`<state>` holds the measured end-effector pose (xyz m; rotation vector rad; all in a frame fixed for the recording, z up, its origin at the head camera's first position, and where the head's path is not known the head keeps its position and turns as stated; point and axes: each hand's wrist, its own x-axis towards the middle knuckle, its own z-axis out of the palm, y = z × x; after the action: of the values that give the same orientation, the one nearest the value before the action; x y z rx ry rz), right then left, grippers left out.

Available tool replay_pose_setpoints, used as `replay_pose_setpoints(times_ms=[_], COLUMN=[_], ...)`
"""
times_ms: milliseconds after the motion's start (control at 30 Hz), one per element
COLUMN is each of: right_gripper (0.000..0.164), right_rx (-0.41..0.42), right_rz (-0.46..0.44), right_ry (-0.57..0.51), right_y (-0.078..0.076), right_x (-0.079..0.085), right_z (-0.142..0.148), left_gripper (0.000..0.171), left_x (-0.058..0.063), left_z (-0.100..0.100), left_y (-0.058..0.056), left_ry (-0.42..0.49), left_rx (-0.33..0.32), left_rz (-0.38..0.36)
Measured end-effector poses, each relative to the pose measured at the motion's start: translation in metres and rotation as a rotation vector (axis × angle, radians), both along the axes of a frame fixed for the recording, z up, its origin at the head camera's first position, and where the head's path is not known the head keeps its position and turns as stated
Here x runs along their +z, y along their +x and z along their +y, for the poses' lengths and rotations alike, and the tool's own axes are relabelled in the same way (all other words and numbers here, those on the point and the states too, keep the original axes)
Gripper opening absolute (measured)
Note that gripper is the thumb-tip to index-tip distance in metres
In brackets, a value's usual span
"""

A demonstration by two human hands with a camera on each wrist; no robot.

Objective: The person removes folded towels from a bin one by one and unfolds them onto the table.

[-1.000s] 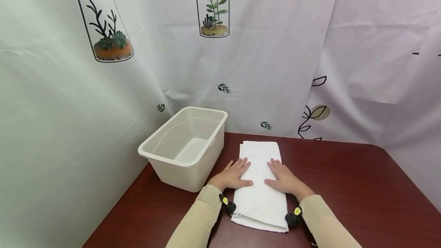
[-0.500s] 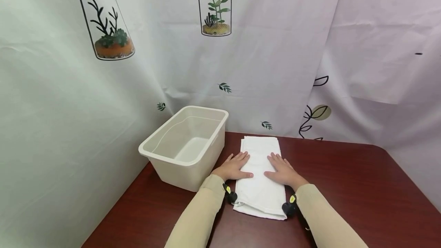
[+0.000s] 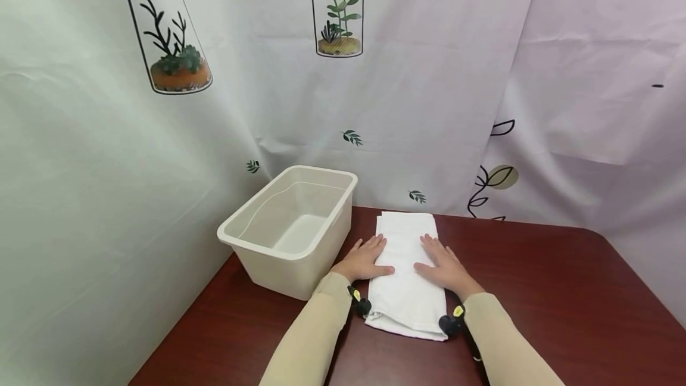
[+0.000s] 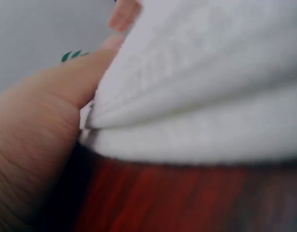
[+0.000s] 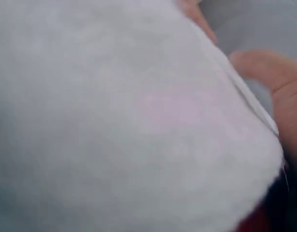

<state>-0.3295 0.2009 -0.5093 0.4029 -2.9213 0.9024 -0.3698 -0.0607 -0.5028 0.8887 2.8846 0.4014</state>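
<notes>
A white towel (image 3: 404, 308), folded into a long rectangle of several layers, lies lengthwise on the dark red table. My left hand (image 3: 365, 261) rests flat along its left edge, fingers spread forward and thumb pointing inward. On the opposite edge, my right hand (image 3: 445, 267) lies the same way, its thumb toward the middle. Close up in the left wrist view, the stacked folds of the towel (image 4: 197, 77) show beside the left hand (image 4: 39, 116). The towel (image 5: 129, 111) fills most of the right wrist view, with part of the right hand (image 5: 289, 96) at its edge.
Left of the towel stands a cream plastic bin (image 3: 292, 273) with nothing in it, near the wall side. A white curtain (image 3: 418, 106) printed with plants hangs behind the table (image 3: 536, 290). Both forearms wear beige sleeves (image 3: 313, 329) and wrist cameras.
Both hands and the towel have slid a little away from me toward the back of the table, mostly in the first half second. The bin has stayed put.
</notes>
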Motion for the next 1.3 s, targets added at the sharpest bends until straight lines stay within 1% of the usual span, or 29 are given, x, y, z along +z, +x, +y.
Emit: replay_pose_setpoints(times_ms=[67,133,167,233,367,433,500,600,700,767,900,967,1133,1300], right_gripper=[0.079,0.078,0.077,0.074,0.067,0.062,0.059,0.055,0.052,0.050,0.045,0.043,0.042,0.043], right_rx=[-0.023,-0.051,-0.065,-0.098,-0.123,-0.131,-0.134,-0.125,-0.101,-0.090,-0.049,-0.016,0.096,0.173], right_rz=[0.003,-0.017,-0.033,-0.073,-0.075,-0.064,-0.053,-0.033,-0.004,0.007,0.027,0.050,0.118,0.119], right_ry=[-0.099,-0.202,-0.235,-0.280,-0.306,-0.307,-0.294,-0.285,-0.287,-0.293,-0.257,-0.210,-0.116,-0.074], right_y=[0.003,0.007,0.010,0.014,0.024,0.029,0.033,0.039,0.042,0.044,0.048,0.052,0.064,0.075], right_x=[0.000,0.001,0.002,0.004,0.006,0.006,0.007,0.009,0.012,0.015,0.024,0.029,0.039,0.039], right_z=[0.005,0.010,0.012,0.015,0.016,0.015,0.014,0.009,0.003,-0.002,-0.016,-0.024,-0.048,-0.070], left_gripper=[0.088,0.085,0.084,0.081,0.078,0.075,0.072,0.066,0.062,0.060,0.059,0.059,0.059,0.059], left_x=[-0.001,-0.003,-0.003,-0.003,-0.005,-0.007,-0.010,-0.013,-0.011,-0.008,-0.003,-0.002,-0.002,-0.004], left_z=[-0.004,-0.007,-0.009,-0.013,-0.017,-0.018,-0.019,-0.022,-0.025,-0.026,-0.028,-0.029,-0.030,-0.032], left_y=[0.003,0.006,0.007,0.010,0.013,0.014,0.014,0.016,0.020,0.024,0.031,0.033,0.036,0.036], left_ry=[0.007,0.012,0.009,0.015,0.021,0.028,0.017,0.020,0.008,0.018,0.011,0.014,0.022,0.041], left_rx=[0.013,0.025,0.028,0.037,0.057,0.063,0.064,0.061,0.065,0.066,0.070,0.071,0.074,0.080], left_rz=[0.012,0.022,0.025,0.037,0.058,0.069,0.075,0.094,0.096,0.102,0.114,0.115,0.107,0.120])
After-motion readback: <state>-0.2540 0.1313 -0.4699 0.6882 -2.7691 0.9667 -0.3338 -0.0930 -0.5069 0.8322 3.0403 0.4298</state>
